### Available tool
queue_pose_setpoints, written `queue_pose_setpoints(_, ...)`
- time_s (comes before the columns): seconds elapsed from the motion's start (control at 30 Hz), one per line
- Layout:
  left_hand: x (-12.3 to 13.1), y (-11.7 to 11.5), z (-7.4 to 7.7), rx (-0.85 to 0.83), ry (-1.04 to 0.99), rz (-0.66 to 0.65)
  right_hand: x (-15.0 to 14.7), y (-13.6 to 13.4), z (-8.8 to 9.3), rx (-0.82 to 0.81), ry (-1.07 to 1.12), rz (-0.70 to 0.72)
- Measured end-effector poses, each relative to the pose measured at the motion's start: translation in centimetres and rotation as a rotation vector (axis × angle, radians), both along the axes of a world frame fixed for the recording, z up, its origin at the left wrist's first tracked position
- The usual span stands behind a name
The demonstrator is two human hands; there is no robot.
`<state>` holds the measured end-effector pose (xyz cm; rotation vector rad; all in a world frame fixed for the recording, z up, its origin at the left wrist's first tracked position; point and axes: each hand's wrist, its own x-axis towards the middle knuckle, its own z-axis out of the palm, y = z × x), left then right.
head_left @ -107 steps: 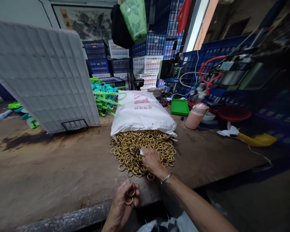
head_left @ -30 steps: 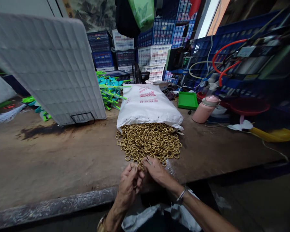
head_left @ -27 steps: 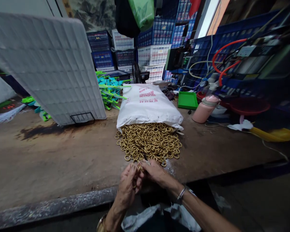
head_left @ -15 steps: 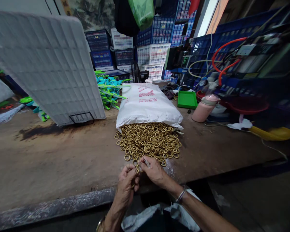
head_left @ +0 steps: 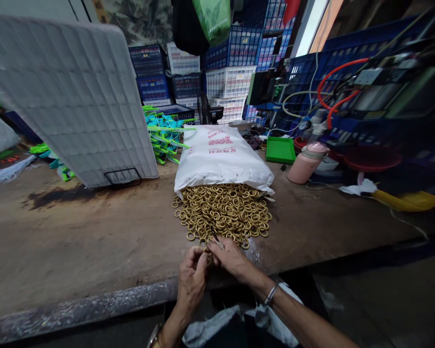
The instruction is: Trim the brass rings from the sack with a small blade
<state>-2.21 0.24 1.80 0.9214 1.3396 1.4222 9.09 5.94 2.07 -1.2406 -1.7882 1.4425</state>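
Gold-coloured rings [head_left: 224,210] spill in a pile from the open end of a white sack [head_left: 221,154] with red print. Just in front of the pile, my left hand [head_left: 194,273] pinches a gold ring [head_left: 207,252] between thumb and fingers. My right hand [head_left: 230,258] meets it there, its fingers closed round a small thin metal tool [head_left: 217,240] whose dark tip points up toward the pile. The fingertips of both hands are close together, and part of the ring is hidden by them.
A white padded panel [head_left: 76,96] stands at the left on the wooden table [head_left: 94,246]. Green and teal plastic pieces [head_left: 165,135] lie behind it. To the right are a green tray [head_left: 280,150], a pink bottle [head_left: 307,163] and a red bowl [head_left: 371,158]. Crates [head_left: 232,79] are stacked behind.
The tool in my right hand has tilted, and its dark tip now shows over the rings. My left hand has turned slightly, with its fingers closer to my right hand.
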Motion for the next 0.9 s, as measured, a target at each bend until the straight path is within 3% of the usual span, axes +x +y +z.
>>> queue_pose_setpoints(0.1, -0.1, -0.1, 0.1, -0.009, 0.006, -0.034, -0.2, 0.0, -0.4, -0.011, 0.015, -0.026)
queue_pose_setpoints(0.23, -0.2, -0.3, -0.1, -0.19, -0.23, -0.151, -0.5, 0.1, -0.4, 0.012, -0.01, -0.09)
queue_pose_setpoints(0.33, -0.2, -0.4, -0.1, -0.176, -0.373, -0.187, -0.6, 0.0, 0.1, 0.026, -0.045, -0.105)
queue_pose_setpoints(0.63, 0.0, -0.5, -0.1, -0.124, -0.398, -0.165, -0.4, -0.4, 0.7, -0.022, 0.065, -0.015)
queue_pose_setpoints(0.77, 0.0, -0.5, -0.2, -0.126, -0.431, -0.165, -0.2, -0.3, 0.1, 0.046, 0.017, -0.026)
queue_pose_setpoints(0.9, -0.3, -0.4, -0.2, -0.118, -0.433, -0.147, 0.1, -0.6, 0.0, 0.214, -0.162, 0.02)
